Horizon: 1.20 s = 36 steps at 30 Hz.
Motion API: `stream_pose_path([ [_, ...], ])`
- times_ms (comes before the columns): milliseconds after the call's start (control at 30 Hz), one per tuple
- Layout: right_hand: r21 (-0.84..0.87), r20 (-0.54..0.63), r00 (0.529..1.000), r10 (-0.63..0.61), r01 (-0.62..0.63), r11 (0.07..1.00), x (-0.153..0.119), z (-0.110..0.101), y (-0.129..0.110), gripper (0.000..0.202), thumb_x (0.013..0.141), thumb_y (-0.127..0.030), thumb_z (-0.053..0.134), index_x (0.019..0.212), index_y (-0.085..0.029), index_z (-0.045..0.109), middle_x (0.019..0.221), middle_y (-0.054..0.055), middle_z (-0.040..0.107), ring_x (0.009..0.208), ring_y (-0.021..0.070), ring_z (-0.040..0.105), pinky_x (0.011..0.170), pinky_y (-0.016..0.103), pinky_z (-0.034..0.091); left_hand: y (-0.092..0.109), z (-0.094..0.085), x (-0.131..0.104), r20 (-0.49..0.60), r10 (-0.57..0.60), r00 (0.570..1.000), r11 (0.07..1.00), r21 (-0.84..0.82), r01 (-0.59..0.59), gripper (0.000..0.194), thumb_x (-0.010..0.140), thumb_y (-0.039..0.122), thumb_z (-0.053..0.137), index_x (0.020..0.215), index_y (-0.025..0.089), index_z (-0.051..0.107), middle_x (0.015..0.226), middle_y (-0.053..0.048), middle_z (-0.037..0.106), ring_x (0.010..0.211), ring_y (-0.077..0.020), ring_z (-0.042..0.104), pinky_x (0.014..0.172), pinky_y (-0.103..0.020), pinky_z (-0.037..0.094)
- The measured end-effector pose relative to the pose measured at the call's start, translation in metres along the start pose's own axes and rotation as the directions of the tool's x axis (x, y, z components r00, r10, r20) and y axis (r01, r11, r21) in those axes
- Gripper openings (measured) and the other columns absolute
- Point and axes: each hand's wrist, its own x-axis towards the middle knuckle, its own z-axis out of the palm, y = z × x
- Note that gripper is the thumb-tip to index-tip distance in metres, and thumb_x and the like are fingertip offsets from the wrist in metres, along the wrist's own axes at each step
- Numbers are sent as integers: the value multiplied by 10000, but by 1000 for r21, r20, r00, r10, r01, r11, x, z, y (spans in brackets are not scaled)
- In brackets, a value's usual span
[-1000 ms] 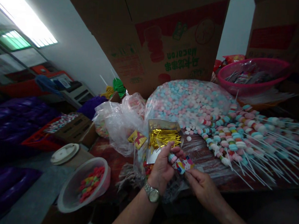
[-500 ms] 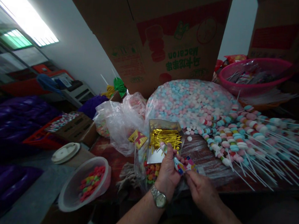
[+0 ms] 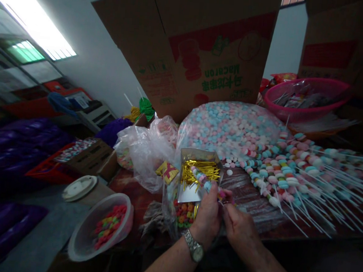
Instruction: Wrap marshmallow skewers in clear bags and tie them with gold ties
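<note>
Nearest, the left hand [image 3: 209, 215] is closed around a skewer of pastel pink, blue and white candy discs [image 3: 202, 179], its tip angled over an open box of gold twist ties [image 3: 200, 172]. The right hand [image 3: 242, 228] pinches at the skewer's lower end, close beside the left; whether the two touch is unclear. Left of them, a translucent round plastic tub [image 3: 76, 240] holds red, yellow and green pieces. Right, finished-looking candy skewers with white sticks [image 3: 289, 175] lie piled on the dark red worktop [image 3: 240, 186]. Beyond stands a large brown cardboard box [image 3: 216, 72].
</note>
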Motion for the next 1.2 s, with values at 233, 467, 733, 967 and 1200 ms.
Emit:
stream_pose_path([
  [233,64,-46,999,-23,26,998,19,-4,0,320,866,-248,279,836,-165,587,724,94,668,667,191,629,593,248,437,9,-11,-15,281,94,955,837,496,-229,526,864,538,324,904,129,653,889,-81,667,850,-200,589,812,-304,431],
  [467,175,99,989,-113,94,980,23,-59,3,355,908,-363,314,646,-199,489,532,-28,493,512,121,492,493,211,351,99,-36,-50,669,455,587,-447,742,-499,421,770,414,596,1136,207,583,1144,-134,594,1087,-319,498,962,-483,302],
  [733,-199,283,890,-357,419,886,28,-80,-9,318,911,-259,321,712,-194,562,652,16,583,629,154,515,602,265,347,73,-54,-32,627,18,779,-285,750,-597,284,901,376,359,882,176,561,743,-34,592,689,-169,544,718,-307,422],
  [967,131,112,980,-163,148,980,34,-60,-5,334,844,-413,472,1042,-163,571,848,47,624,624,138,544,533,231,410,42,-49,-30,400,12,916,623,714,-320,343,886,444,336,892,151,513,658,26,444,539,-95,403,484,-203,330],
  [1200,166,-10,988,-157,157,974,25,-14,-10,357,900,-325,369,638,-166,551,532,-14,536,498,111,493,478,207,376,50,-59,-34,466,-145,873,575,758,-309,311,847,440,446,878,155,566,691,23,481,615,-97,422,570,-205,366],
])
